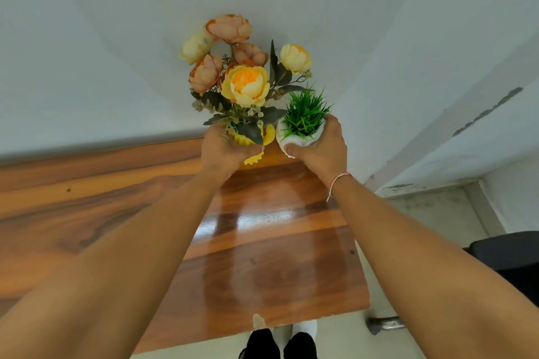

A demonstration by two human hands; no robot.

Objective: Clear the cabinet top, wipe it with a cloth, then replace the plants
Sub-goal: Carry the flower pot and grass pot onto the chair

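Observation:
A yellow pot point(253, 141) with orange and yellow artificial flowers point(246, 86) stands at the far right end of the glossy wooden cabinet top point(248, 242), close to the wall. My left hand point(226, 150) is wrapped around that pot. Right beside it, a small white pot of green grass point(303, 122) is gripped by my right hand point(322, 148). The two pots nearly touch. Whether each pot rests on the wood or is lifted off it, I cannot tell. No cloth is in view.
White walls meet in a corner behind the plants. The cabinet's right edge point(363, 271) drops to a pale floor, where a dark chair part point(510, 256) and a metal piece point(385, 323) sit. My feet point(280, 341) show below the front edge.

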